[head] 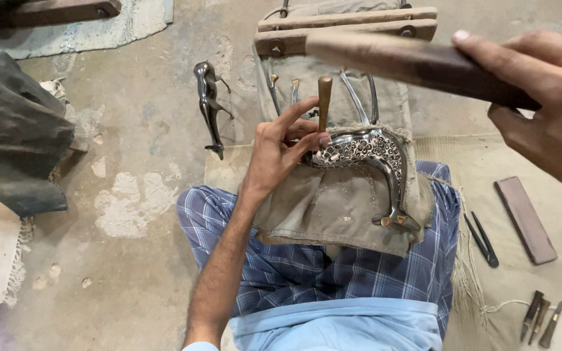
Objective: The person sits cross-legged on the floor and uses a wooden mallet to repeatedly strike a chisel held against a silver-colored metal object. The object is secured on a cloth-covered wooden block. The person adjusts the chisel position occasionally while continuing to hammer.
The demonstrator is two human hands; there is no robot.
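Right hand point(548, 110) grips wooden mallet point(411, 62); left hand point(284, 149) pinches chisel point(324, 97) on engraved metal piece point(369, 156).

**What the worker wore**

The person wore a light blue shirt point(336, 325) with a short sleeve point(201, 346) ending above the elbow. A blue and white checked cloth point(307, 273) wrapped the legs. Both forearms and hands were bare, without rings, watch or gloves.

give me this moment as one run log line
left hand: holds chisel upright on patterned metal piece | right hand: grips wooden mallet, raised | cloth-covered support on lap
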